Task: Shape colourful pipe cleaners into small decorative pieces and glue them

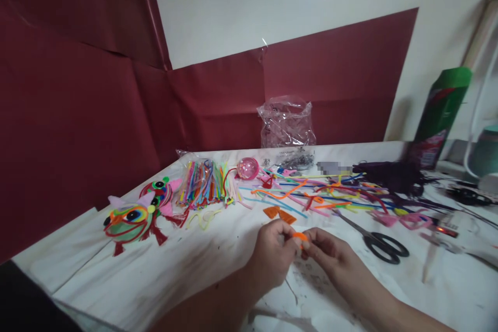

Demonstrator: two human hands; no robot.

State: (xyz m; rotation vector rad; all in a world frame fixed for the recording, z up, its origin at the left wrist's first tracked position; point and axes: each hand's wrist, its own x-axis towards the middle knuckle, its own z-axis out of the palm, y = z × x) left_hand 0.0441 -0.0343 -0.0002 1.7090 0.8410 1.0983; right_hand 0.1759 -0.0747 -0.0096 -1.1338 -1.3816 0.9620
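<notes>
Between my two hands, low in the middle of the view, is a small bent orange pipe cleaner (300,237). My left hand (274,251) pinches it from the left, thumb and fingers closed. From the right, my right hand (330,251) grips it between thumb and fingertips. Its lower part is hidden by the fingers. Just beyond my left hand lies a brown-orange bow-shaped piece (279,215). Black-handled scissors (375,241) rest to the right of my right hand.
Left stand two colourful animal-face crafts (130,223). Bundled pipe cleaners (204,184), a pink round container (248,168) and a clear plastic bag (288,124) sit further back. Loose pipe cleaners (295,199) spread across the table. A green bottle (443,114) and dark tassels (392,176) are right.
</notes>
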